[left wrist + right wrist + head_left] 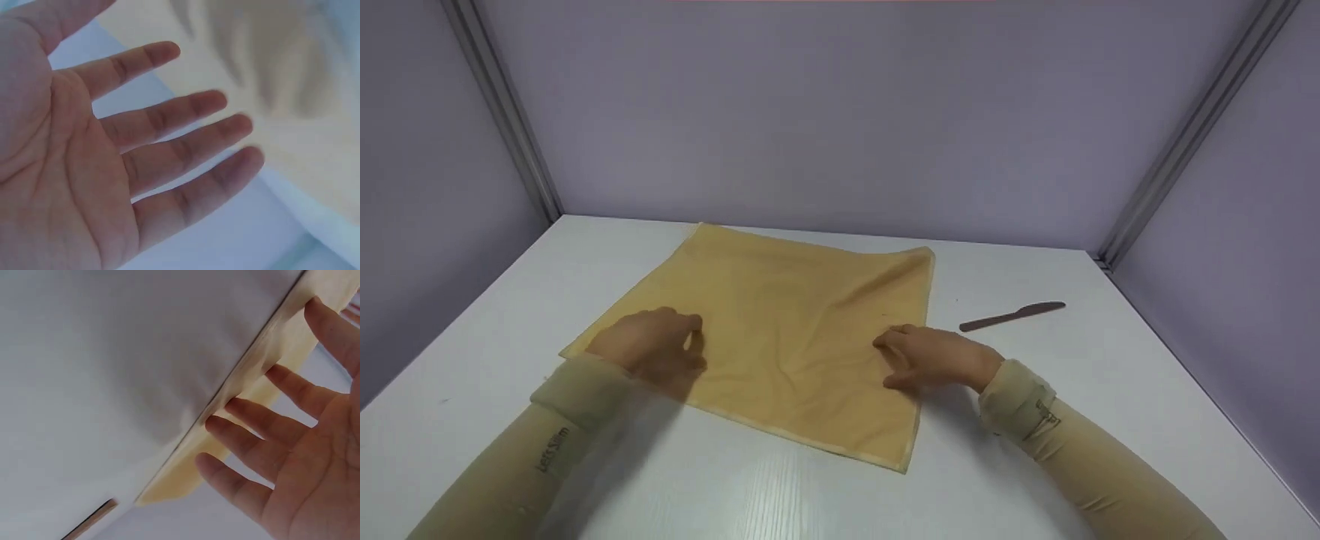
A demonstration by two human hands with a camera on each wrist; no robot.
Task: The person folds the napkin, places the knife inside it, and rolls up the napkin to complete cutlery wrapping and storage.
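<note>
A square yellow cloth (787,322) lies spread flat on the white table (780,495), with soft creases across its middle. My left hand (656,346) hovers over the cloth's near-left corner. In the left wrist view the left hand (112,157) shows an open palm with spread fingers holding nothing, and the cloth (292,112) is blurred beyond them. My right hand (930,356) is at the cloth's right edge. In the right wrist view the right hand (292,467) has straight, spread fingers close to the cloth's hem (275,349). Whether either hand touches the cloth is unclear.
A brown table knife (1012,316) lies on the table right of the cloth, beyond my right hand; its end shows in the right wrist view (90,523). Lilac walls with metal corner posts (502,112) close in the table on three sides.
</note>
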